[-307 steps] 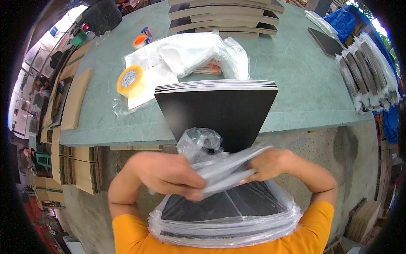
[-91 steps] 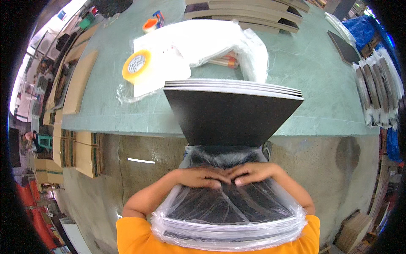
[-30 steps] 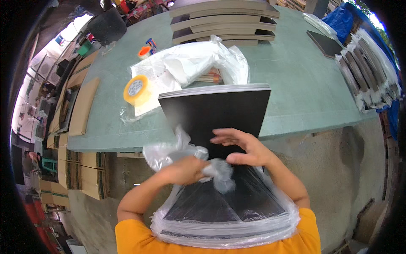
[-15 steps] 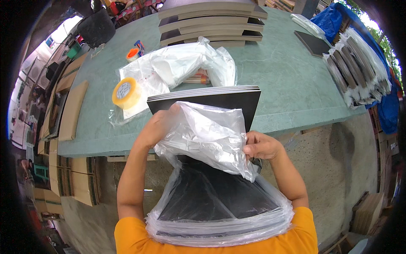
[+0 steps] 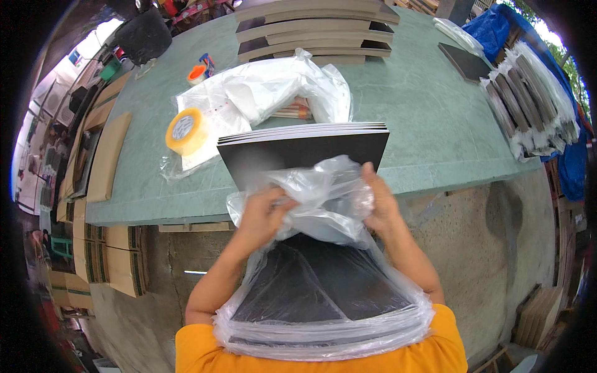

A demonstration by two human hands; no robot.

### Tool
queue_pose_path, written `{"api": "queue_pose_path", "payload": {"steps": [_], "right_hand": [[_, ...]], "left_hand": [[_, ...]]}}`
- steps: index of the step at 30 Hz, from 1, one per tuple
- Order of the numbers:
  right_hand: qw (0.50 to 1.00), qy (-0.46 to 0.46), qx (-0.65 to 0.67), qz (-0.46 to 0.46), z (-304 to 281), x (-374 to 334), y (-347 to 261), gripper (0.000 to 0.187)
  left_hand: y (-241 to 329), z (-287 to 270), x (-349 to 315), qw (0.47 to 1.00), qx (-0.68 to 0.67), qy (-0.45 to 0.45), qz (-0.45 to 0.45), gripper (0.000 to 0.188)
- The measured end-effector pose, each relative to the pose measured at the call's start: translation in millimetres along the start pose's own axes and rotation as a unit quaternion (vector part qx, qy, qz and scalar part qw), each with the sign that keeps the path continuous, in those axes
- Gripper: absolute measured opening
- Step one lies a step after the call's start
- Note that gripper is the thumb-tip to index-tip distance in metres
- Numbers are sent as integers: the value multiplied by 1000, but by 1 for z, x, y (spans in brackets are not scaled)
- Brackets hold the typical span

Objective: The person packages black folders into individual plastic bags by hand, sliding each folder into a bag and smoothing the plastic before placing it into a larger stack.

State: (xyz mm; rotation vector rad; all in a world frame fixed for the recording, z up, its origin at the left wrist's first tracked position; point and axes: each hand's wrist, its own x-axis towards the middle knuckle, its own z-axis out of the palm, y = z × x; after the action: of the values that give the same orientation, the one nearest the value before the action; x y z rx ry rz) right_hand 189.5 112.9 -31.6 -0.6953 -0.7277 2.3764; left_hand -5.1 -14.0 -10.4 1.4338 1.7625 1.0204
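Observation:
A stack of black flat boards (image 5: pixel 305 152) juts from the green table's (image 5: pixel 423 112) near edge toward my chest. A clear plastic bag (image 5: pixel 323 304) covers its near half. My left hand (image 5: pixel 264 214) and my right hand (image 5: pixel 379 202) both grip the bunched open end of the bag (image 5: pixel 320 193), held up over the middle of the boards.
On the table lie a roll of yellow tape (image 5: pixel 185 130), a pile of clear bags (image 5: pixel 267 93), stacked boards at the far edge (image 5: pixel 311 28) and wrapped board bundles on the right (image 5: pixel 535 93). Cardboard stacks (image 5: pixel 106 155) stand on the left. Concrete floor lies below.
The bag's loose end has been pulled together and bunched between both hands over the boards. My right hand moved up from the board's side to the bag mouth.

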Motion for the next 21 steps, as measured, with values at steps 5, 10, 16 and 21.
{"api": "queue_pose_path", "payload": {"steps": [5,10,16,21], "right_hand": [[984,5,-151,-89,-52,-16,-15,29],[983,-101,-147,-37,3,-2,5,26],[922,-103,-360,-101,14,-9,17,37],[790,-177,-581,-84,-6,-23,-3,27]], "left_hand": [[-60,-82,-37,897,-94,423,-83,8],[22,-17,-14,965,-184,189,0,28],[15,20,34,998,-54,-3,-10,22],[17,13,35,997,-63,-29,23,18]]}}
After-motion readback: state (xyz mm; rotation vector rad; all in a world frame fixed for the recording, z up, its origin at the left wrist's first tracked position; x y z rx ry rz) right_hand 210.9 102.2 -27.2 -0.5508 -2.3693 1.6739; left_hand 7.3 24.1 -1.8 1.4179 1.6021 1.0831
